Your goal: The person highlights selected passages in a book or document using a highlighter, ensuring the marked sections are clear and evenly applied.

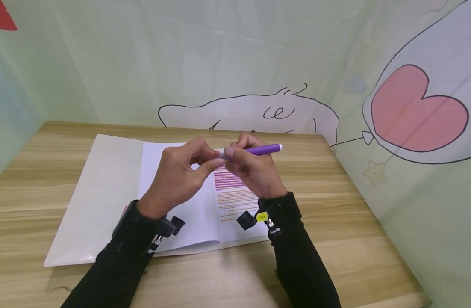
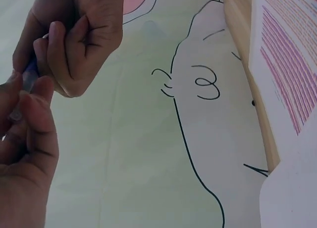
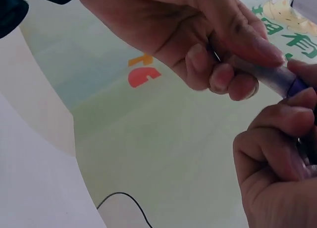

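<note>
Both hands meet over an open booklet, at a purple marker (image 1: 264, 149) held nearly level. My right hand (image 1: 256, 169) grips its purple barrel, whose white-tipped end sticks out to the right. The thumb and forefinger of my left hand (image 1: 178, 175) pinch the marker's clear cap (image 3: 275, 80) at the other end. In the right wrist view the cap meets the purple part between both hands' fingertips. Fingers hide the rest of the barrel in the left wrist view. Below the hands, the printed page (image 1: 239, 201) bears purple-marked lines above orange ones.
A white folder cover (image 1: 93, 196) lies spread on the wooden table (image 1: 308, 256) at the left, with a blank white page (image 1: 185, 231) beside the printed one. Fabric walls with cartoon drawings, including a pink heart (image 1: 416, 111), stand behind the table and at both sides.
</note>
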`<action>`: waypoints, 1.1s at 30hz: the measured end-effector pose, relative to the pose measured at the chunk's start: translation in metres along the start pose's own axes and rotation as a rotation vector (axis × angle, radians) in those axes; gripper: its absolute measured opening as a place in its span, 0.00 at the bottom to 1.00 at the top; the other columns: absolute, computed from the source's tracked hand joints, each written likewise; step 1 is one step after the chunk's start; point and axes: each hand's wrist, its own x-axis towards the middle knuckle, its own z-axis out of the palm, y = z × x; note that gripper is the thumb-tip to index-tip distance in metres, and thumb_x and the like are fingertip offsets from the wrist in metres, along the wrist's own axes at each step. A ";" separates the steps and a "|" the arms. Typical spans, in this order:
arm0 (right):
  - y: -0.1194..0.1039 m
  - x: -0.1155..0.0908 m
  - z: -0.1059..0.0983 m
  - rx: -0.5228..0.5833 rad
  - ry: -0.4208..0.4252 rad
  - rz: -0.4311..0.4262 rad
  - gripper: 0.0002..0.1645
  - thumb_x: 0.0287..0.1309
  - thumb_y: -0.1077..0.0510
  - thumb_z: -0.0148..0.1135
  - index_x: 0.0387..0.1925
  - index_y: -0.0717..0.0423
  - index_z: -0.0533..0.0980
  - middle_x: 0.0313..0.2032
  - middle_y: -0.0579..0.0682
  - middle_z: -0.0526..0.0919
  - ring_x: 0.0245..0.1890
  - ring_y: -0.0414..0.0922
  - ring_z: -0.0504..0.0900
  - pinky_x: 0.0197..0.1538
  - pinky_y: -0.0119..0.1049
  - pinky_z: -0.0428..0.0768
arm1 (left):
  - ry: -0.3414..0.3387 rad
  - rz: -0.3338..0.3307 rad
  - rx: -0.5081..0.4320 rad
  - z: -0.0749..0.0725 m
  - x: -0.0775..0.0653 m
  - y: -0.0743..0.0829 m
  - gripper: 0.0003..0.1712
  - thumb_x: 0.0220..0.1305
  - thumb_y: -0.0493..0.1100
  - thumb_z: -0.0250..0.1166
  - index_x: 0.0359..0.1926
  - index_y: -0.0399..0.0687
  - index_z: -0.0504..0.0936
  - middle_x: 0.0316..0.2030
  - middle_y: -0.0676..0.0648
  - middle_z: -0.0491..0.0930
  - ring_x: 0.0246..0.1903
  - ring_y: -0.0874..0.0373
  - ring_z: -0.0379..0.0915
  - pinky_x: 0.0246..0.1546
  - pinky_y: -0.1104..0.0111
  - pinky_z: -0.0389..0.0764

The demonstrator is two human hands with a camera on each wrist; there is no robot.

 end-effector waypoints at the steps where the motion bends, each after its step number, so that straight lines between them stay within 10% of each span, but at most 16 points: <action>1: 0.000 0.000 0.000 0.002 -0.001 0.002 0.21 0.62 0.77 0.43 0.24 0.55 0.75 0.19 0.46 0.74 0.21 0.40 0.66 0.26 0.28 0.68 | -0.005 -0.008 -0.014 0.001 0.000 0.000 0.12 0.53 0.29 0.75 0.27 0.36 0.77 0.28 0.43 0.89 0.30 0.54 0.88 0.29 0.72 0.83; 15: 0.005 0.001 0.000 -0.072 -0.010 -0.036 0.17 0.61 0.76 0.51 0.25 0.55 0.76 0.18 0.46 0.78 0.20 0.40 0.70 0.24 0.27 0.69 | -0.079 -0.150 -0.109 -0.002 0.001 -0.005 0.10 0.58 0.30 0.73 0.29 0.36 0.78 0.30 0.43 0.89 0.29 0.56 0.86 0.31 0.84 0.79; 21: -0.015 -0.004 -0.018 -0.180 -0.009 0.089 0.04 0.64 0.60 0.66 0.40 0.55 0.81 0.30 0.50 0.82 0.27 0.43 0.75 0.28 0.26 0.75 | -0.121 -0.187 0.031 -0.016 0.003 -0.008 0.07 0.59 0.34 0.73 0.32 0.40 0.81 0.31 0.46 0.87 0.27 0.59 0.82 0.30 0.79 0.79; 27: -0.039 -0.015 -0.033 -0.710 0.034 0.156 0.10 0.62 0.70 0.62 0.42 0.60 0.84 0.37 0.51 0.86 0.35 0.50 0.80 0.34 0.28 0.79 | -0.198 -0.248 0.116 -0.024 0.003 -0.021 0.08 0.58 0.34 0.74 0.34 0.41 0.81 0.30 0.48 0.86 0.28 0.59 0.79 0.32 0.70 0.82; 33: -0.037 -0.008 -0.019 -1.095 -0.107 0.210 0.07 0.56 0.64 0.72 0.36 0.50 0.87 0.31 0.45 0.87 0.32 0.45 0.77 0.34 0.39 0.72 | -0.303 -0.236 0.066 -0.017 0.002 -0.025 0.08 0.56 0.32 0.74 0.32 0.43 0.81 0.32 0.48 0.89 0.30 0.57 0.85 0.37 0.57 0.87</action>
